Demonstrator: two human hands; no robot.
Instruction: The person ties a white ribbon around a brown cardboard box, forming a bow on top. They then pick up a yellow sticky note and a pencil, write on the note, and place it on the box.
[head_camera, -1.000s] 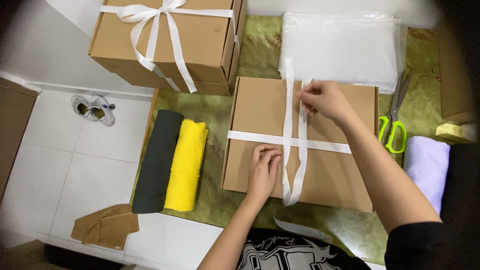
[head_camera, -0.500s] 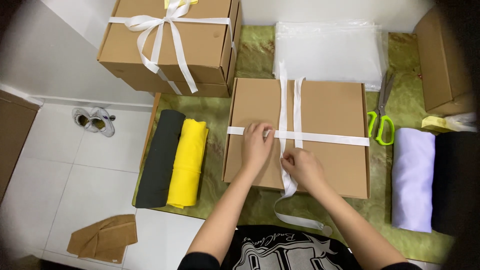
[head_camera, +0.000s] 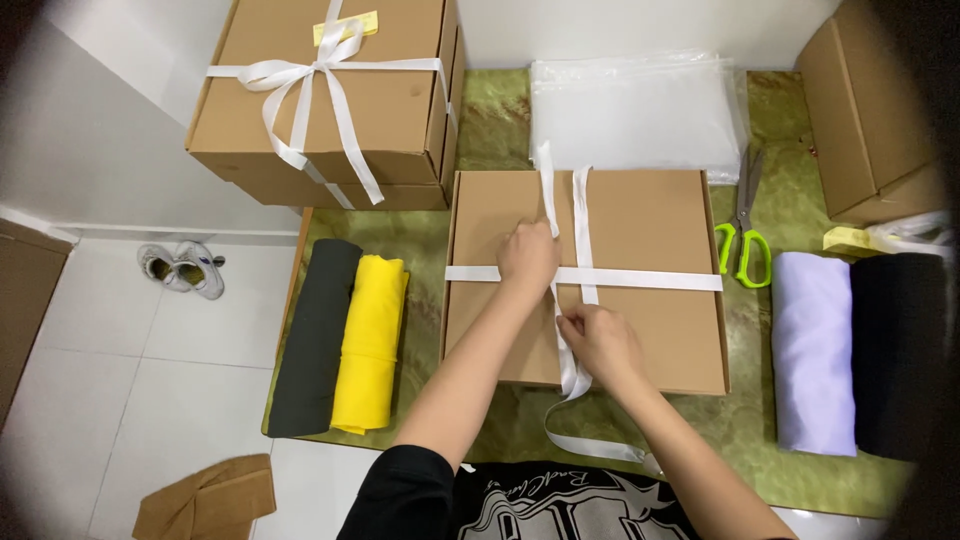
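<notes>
On the green table (head_camera: 480, 130), a flat cardboard box (head_camera: 640, 330) is lying with white ribbon (head_camera: 640, 278) crossing over it. Left hand (head_camera: 528, 258) is pressing, fingers curled, on the crossing; right hand (head_camera: 600, 340) is pinching the lower strand. Judging by this, holding the crossing pinned while pulling snug is keeping the ribbon centred.
</notes>
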